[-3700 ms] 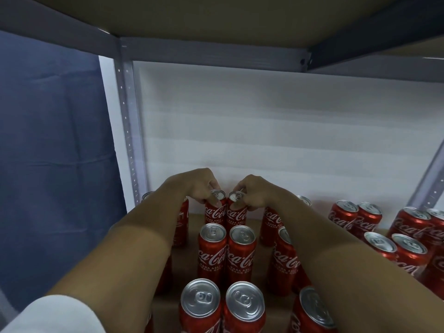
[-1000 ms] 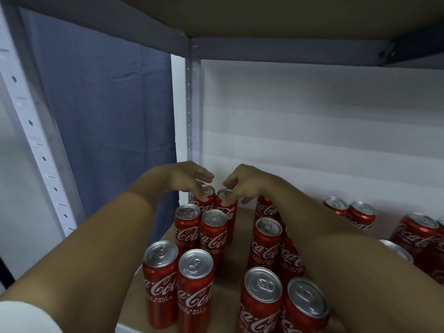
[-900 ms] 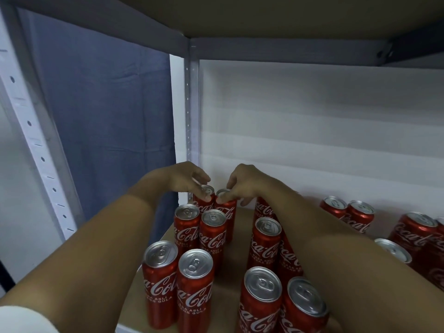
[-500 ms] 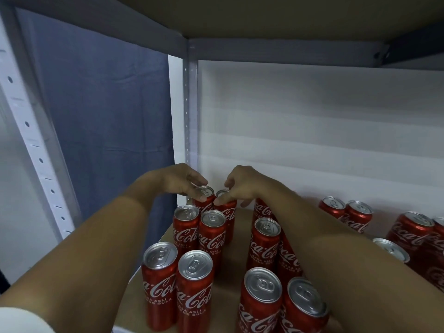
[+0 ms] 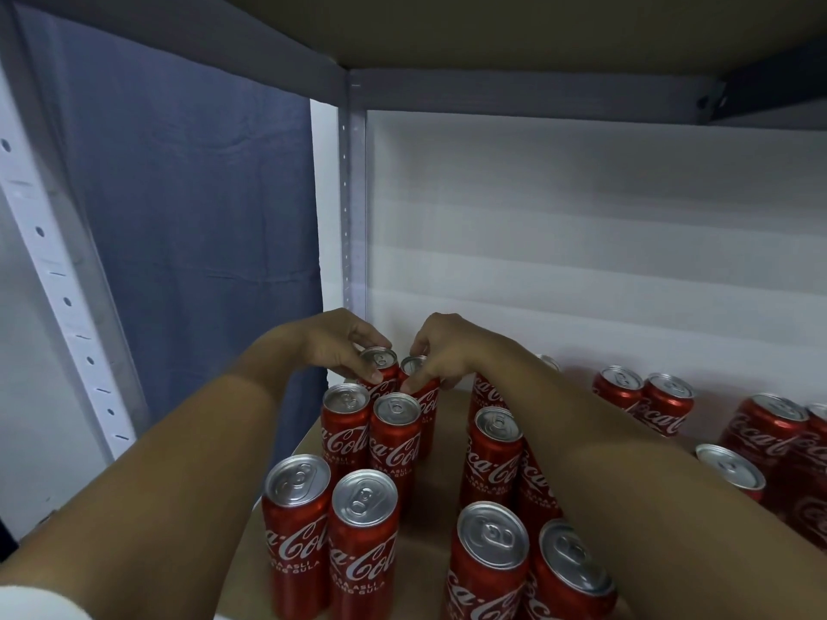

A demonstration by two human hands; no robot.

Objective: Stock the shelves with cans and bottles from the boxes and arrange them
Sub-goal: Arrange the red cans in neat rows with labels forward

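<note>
Slim red Coca-Cola cans stand in paired rows on the brown shelf board (image 5: pixel 441 481). Far back on the left, my left hand (image 5: pixel 344 349) grips the rim of the rear left can (image 5: pixel 380 361). My right hand (image 5: pixel 441 349) pinches the top of the rear right can (image 5: pixel 414 366) beside it. Both cans stand upright and touch each other. In front of them stands a middle pair (image 5: pixel 371 434), then a front pair (image 5: pixel 333 530). A second double column (image 5: pixel 494 458) runs under my right forearm, partly hidden.
More cans stand in loose pairs at the back right (image 5: pixel 644 396) and far right (image 5: pixel 778 436). A grey perforated upright (image 5: pixel 353 203) marks the rear left corner, another upright (image 5: pixel 58 279) the front left. The shelf above (image 5: pixel 492 29) hangs low. A blue curtain (image 5: pixel 197 243) hangs left.
Since 3.7 s ago the view swung, showing the left upright and curtain. In the last second both hands settled slightly lower onto the two rear can tops.
</note>
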